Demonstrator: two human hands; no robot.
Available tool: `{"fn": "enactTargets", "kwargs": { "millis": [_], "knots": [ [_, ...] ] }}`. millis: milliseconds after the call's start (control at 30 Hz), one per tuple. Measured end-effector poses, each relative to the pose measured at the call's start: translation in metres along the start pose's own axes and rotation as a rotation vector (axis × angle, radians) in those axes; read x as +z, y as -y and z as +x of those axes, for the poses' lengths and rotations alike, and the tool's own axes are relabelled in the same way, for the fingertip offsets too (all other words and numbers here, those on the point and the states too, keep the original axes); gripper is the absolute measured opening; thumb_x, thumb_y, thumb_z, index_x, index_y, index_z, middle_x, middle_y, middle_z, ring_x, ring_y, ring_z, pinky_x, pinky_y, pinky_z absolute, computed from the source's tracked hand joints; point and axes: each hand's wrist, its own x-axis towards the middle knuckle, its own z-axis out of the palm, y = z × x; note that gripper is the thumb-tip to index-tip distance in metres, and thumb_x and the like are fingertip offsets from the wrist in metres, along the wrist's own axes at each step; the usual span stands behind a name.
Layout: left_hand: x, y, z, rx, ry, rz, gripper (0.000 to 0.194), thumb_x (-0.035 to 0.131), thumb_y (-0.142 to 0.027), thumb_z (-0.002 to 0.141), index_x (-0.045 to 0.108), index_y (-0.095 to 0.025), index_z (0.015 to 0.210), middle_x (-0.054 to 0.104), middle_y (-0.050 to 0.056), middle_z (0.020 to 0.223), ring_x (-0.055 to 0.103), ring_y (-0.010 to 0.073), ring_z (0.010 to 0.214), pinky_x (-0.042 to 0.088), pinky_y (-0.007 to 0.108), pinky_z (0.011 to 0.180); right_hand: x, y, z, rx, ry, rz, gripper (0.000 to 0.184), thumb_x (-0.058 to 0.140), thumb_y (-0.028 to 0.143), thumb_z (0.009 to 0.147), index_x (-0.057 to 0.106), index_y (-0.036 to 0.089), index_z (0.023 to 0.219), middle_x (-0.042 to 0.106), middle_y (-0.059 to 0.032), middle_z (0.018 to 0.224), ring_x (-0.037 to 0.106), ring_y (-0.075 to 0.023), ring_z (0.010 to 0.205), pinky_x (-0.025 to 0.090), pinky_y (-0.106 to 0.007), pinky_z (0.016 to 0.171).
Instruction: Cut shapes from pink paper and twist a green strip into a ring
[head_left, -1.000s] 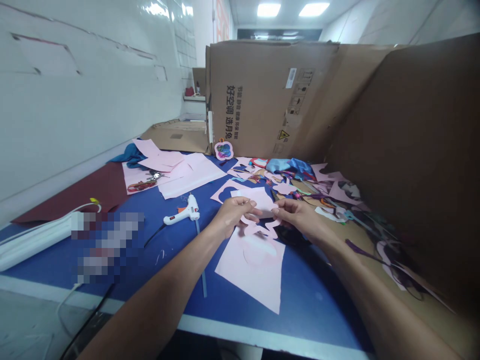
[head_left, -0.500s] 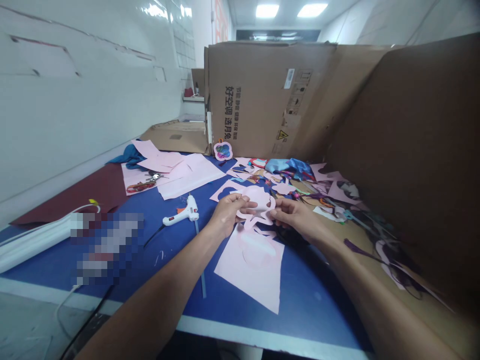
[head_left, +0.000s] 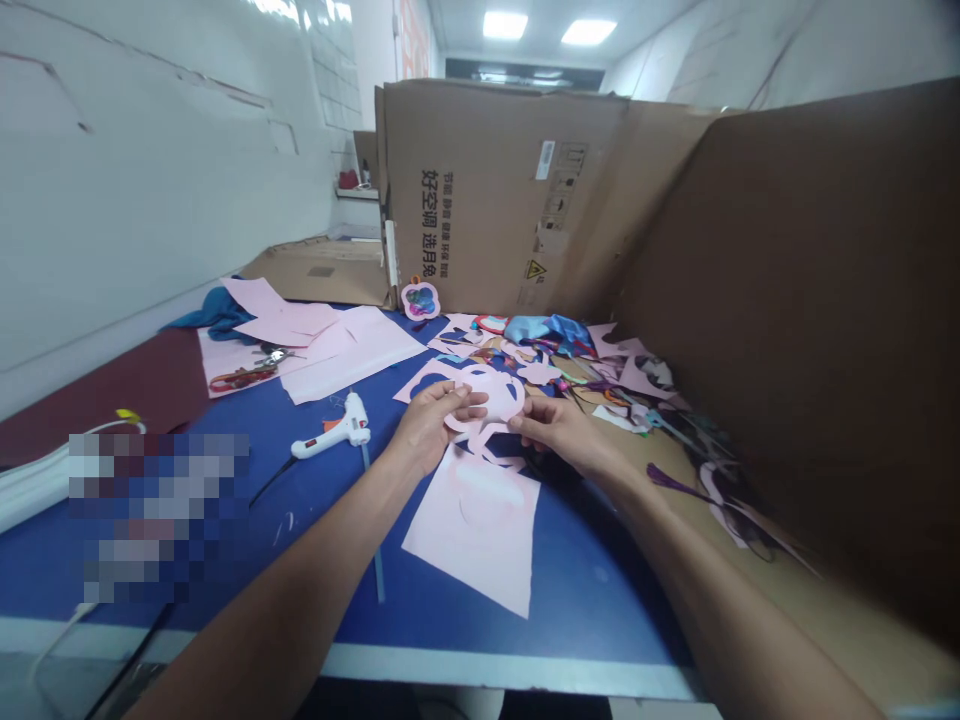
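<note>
Between my two hands is a pink paper cutout (head_left: 501, 392) with a scalloped, flower-like outline and openings in it. My left hand (head_left: 435, 420) pinches its left side, with the fingers partly across the paper. At the right edge, my right hand (head_left: 551, 428) grips it between thumb and fingers. Thin pink strips hang just below the cutout. Beneath lies a pink paper sheet (head_left: 472, 535) on the blue table (head_left: 600, 600). To the left of my left hand rests a white hot glue gun (head_left: 337, 430) with a clear stick trailing near it.
A large cardboard box (head_left: 487, 200) stands at the back, and a dark cardboard wall (head_left: 825, 330) rises on the right. Paper scraps, ribbons and blue satin fabric (head_left: 551, 332) clutter the back right. Scissors (head_left: 274, 356) lie on pink paper at left. A flower-shaped ornament (head_left: 421, 300) leans on the box.
The view has shifted a little to the right, so everything sits further left. The cutout has turned in my hands and its openings show more clearly. Both hands still hold it.
</note>
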Motion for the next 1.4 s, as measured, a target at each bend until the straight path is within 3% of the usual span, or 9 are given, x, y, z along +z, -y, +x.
{"fn": "enactTargets", "kwargs": {
  "millis": [67, 267, 400, 533, 767, 933, 1200, 1400],
  "knots": [
    [-0.001, 0.000, 0.000, 0.007, -0.004, 0.025, 0.021, 0.081, -0.026, 0.081, 0.066, -0.017, 0.092, 0.082, 0.014, 0.100, 0.079, 0.0225, 0.080, 0.043, 0.021, 0.049, 0.000, 0.000, 0.000, -0.003, -0.019, 0.029, 0.042, 0.082, 0.058, 0.077, 0.066, 0.019, 0.082, 0.062, 0.0009, 0.066, 0.052, -0.0124, 0.057, 0.037, -0.024, 0.049],
    [-0.002, 0.000, -0.001, 0.009, -0.016, 0.132, 0.017, 0.079, -0.021, 0.082, 0.068, -0.017, 0.095, 0.081, 0.015, 0.108, 0.079, 0.0223, 0.084, 0.049, 0.021, 0.053, -0.001, 0.002, 0.001, -0.038, -0.040, 0.069, 0.040, 0.082, 0.055, 0.077, 0.065, 0.019, 0.085, 0.067, -0.0003, 0.074, 0.053, -0.0114, 0.056, 0.036, -0.024, 0.049],
    [-0.001, 0.001, 0.000, 0.009, -0.007, 0.134, 0.013, 0.076, -0.022, 0.087, 0.067, -0.015, 0.092, 0.081, 0.017, 0.102, 0.077, 0.0196, 0.078, 0.058, 0.025, 0.063, -0.002, 0.004, 0.001, -0.028, -0.058, 0.097, 0.037, 0.082, 0.053, 0.077, 0.066, 0.020, 0.085, 0.062, 0.0020, 0.069, 0.051, -0.0113, 0.055, 0.034, -0.024, 0.049],
    [0.000, -0.002, 0.000, -0.011, 0.008, 0.141, 0.019, 0.079, -0.024, 0.087, 0.066, -0.015, 0.095, 0.081, 0.019, 0.106, 0.076, 0.0185, 0.072, 0.059, 0.025, 0.059, -0.004, 0.008, -0.001, -0.044, -0.043, 0.123, 0.038, 0.081, 0.054, 0.077, 0.067, 0.019, 0.085, 0.060, 0.0028, 0.069, 0.049, -0.0104, 0.055, 0.035, -0.024, 0.051],
    [-0.006, -0.012, -0.004, -0.137, 0.146, 0.213, 0.030, 0.083, -0.036, 0.085, 0.068, -0.014, 0.099, 0.081, 0.022, 0.096, 0.077, 0.0248, 0.063, 0.052, 0.024, 0.046, -0.008, 0.013, -0.003, -0.038, 0.052, 0.096, 0.040, 0.080, 0.057, 0.078, 0.070, 0.019, 0.083, 0.055, 0.0037, 0.066, 0.045, -0.0103, 0.055, 0.032, -0.026, 0.053],
    [-0.003, -0.015, -0.008, -0.158, 0.170, 0.271, 0.020, 0.082, -0.026, 0.085, 0.072, -0.010, 0.093, 0.081, 0.022, 0.090, 0.076, 0.0216, 0.058, 0.056, 0.023, 0.053, -0.008, 0.010, -0.002, -0.036, 0.085, 0.074, 0.044, 0.078, 0.062, 0.081, 0.070, 0.018, 0.083, 0.055, 0.0029, 0.066, 0.045, -0.0110, 0.056, 0.034, -0.026, 0.054],
    [0.002, -0.021, -0.007, -0.062, 0.068, 0.100, 0.007, 0.074, -0.015, 0.089, 0.069, -0.012, 0.093, 0.082, 0.019, 0.094, 0.078, 0.0206, 0.066, 0.060, 0.023, 0.057, -0.004, 0.004, 0.000, -0.058, 0.092, 0.184, 0.044, 0.079, 0.062, 0.083, 0.067, 0.019, 0.086, 0.062, 0.0016, 0.070, 0.046, -0.0105, 0.057, 0.033, -0.024, 0.054],
    [0.001, -0.020, -0.004, -0.048, 0.096, 0.019, 0.006, 0.073, -0.016, 0.089, 0.070, -0.012, 0.092, 0.082, 0.018, 0.099, 0.080, 0.0224, 0.075, 0.062, 0.025, 0.060, -0.001, 0.006, -0.001, -0.069, 0.066, 0.157, 0.041, 0.082, 0.058, 0.079, 0.071, 0.019, 0.086, 0.067, 0.0000, 0.077, 0.050, -0.0114, 0.062, 0.038, -0.024, 0.056]
  ]
}}
